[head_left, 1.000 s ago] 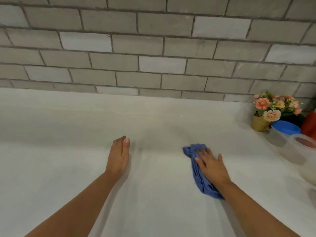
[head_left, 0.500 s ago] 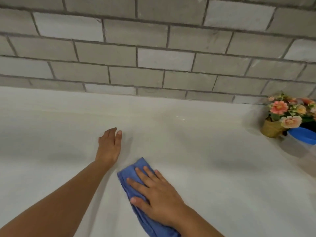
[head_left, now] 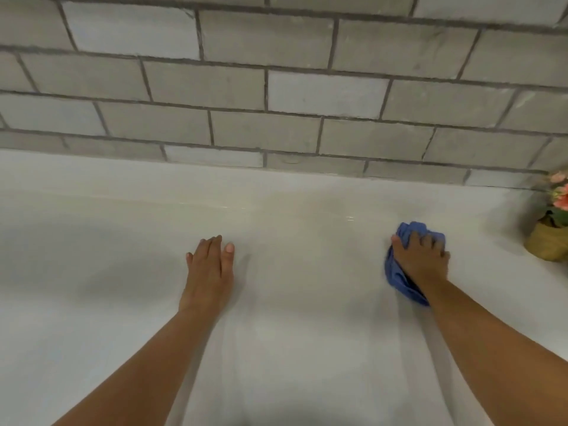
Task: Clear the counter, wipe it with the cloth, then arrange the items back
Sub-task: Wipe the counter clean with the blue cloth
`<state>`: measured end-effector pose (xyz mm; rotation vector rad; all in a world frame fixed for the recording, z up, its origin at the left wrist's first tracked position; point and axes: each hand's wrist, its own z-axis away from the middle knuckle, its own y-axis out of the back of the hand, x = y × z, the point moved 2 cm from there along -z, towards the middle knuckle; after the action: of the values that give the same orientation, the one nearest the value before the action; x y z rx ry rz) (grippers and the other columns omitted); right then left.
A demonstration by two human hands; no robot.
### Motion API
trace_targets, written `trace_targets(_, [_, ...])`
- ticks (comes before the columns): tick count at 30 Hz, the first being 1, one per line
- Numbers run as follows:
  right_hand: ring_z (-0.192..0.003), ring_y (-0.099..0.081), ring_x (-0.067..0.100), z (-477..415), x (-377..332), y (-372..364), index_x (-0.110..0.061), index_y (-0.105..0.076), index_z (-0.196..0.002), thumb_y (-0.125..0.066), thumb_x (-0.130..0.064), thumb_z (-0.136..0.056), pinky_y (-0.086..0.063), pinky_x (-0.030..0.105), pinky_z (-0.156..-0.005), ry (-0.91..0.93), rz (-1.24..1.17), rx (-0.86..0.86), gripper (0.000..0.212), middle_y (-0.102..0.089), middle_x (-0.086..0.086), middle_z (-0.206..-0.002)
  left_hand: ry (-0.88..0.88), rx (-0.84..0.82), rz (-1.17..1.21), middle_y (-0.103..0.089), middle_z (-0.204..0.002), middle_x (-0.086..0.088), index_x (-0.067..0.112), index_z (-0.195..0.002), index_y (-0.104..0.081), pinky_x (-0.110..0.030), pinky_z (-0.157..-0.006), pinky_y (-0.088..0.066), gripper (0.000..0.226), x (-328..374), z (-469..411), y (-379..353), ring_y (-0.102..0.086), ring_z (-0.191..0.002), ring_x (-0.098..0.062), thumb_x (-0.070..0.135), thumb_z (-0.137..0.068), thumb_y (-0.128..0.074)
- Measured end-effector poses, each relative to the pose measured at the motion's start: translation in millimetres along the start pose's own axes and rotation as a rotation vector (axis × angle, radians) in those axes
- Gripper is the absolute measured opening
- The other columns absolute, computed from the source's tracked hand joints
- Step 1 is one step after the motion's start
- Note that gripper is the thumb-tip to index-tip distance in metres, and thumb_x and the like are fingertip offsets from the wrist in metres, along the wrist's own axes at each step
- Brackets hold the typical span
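A bunched blue cloth (head_left: 396,275) lies on the white counter (head_left: 307,302), right of centre. My right hand (head_left: 422,259) presses down on it, fingers curled over its top, so most of the cloth is hidden under the palm. Flat on the counter left of centre rests my left hand (head_left: 210,270), fingers together, holding nothing. The two hands are well apart.
A small gold pot with pink and orange flowers (head_left: 550,229) stands at the right edge, near the wall. A grey brick-tile wall (head_left: 276,103) closes off the back of the counter.
My right hand has swept the cloth from beside my left hand out to the right and farther back. The left hand has stayed put. The view shifted left, hiding the containers.
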<state>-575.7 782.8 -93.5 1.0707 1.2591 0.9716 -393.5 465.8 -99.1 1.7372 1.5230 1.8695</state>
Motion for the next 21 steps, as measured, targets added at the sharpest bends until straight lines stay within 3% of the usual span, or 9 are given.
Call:
trace_targets(3, [-0.144,-0.006,0.034,7.6,-93.6,-23.4,-0.009,-0.014,-0.149,-0.019,-0.05,-0.098,-0.008,0.05,-0.117,0.08,-0.038,-0.05,0.065,-0.009,0.014,-0.157,0.007,0.012,0.024,-0.03,-0.151,-0.01,0.005,-0.144,-0.03,-0.037,-0.118,-0.001,0.051,-1.2,-0.1,-0.6,-0.016,-0.144,-0.019,0.03,-0.101,-0.023])
trace_targets(8, [-0.145,-0.008,0.025,60.6,-250.4,-68.2,-0.012,-0.02,-0.148,-0.018,-0.037,-0.1,-0.007,0.044,-0.118,0.601,-0.06,-0.161,0.054,-0.012,0.005,-0.158,0.048,0.076,0.171,-0.029,-0.152,-0.004,0.012,-0.145,-0.028,-0.03,-0.117,-0.001,0.051,1.3,4.3,4.0,-0.016,-0.144,-0.015,0.034,-0.1,-0.02])
trace_targets(13, [-0.146,-0.002,0.016,62.8,-258.8,-64.1,-0.024,-0.015,-0.149,-0.015,-0.035,-0.102,0.004,0.05,-0.116,0.908,0.021,-0.285,0.048,-0.006,-0.005,-0.159,0.074,0.098,0.217,-0.031,-0.151,-0.003,0.014,-0.146,-0.028,-0.033,-0.119,-0.006,0.051,3.3,4.9,8.8,-0.02,-0.143,-0.016,0.035,-0.1,-0.02])
trace_targets(15, [-0.146,-0.005,0.012,54.4,-230.6,-56.3,-0.026,-0.017,-0.149,-0.016,-0.035,-0.102,0.006,0.053,-0.115,0.869,0.0,-0.248,0.047,-0.009,-0.008,-0.158,0.088,0.096,0.205,-0.031,-0.15,-0.004,0.013,-0.145,-0.029,-0.033,-0.119,-0.005,0.051,3.0,5.2,9.6,-0.02,-0.143,-0.016,0.035,-0.1,-0.021])
trace_targets(21, [-0.144,-0.016,0.007,5.4,-114.5,-24.7,-0.026,-0.028,-0.145,-0.019,-0.031,-0.102,-0.001,0.058,-0.113,0.469,0.006,-0.061,0.044,-0.024,-0.01,-0.154,0.083,0.071,0.215,-0.03,-0.151,-0.003,0.014,-0.146,-0.028,-0.032,-0.119,-0.001,0.053,1.0,7.5,10.8,-0.016,-0.144,-0.014,0.038,-0.1,-0.018])
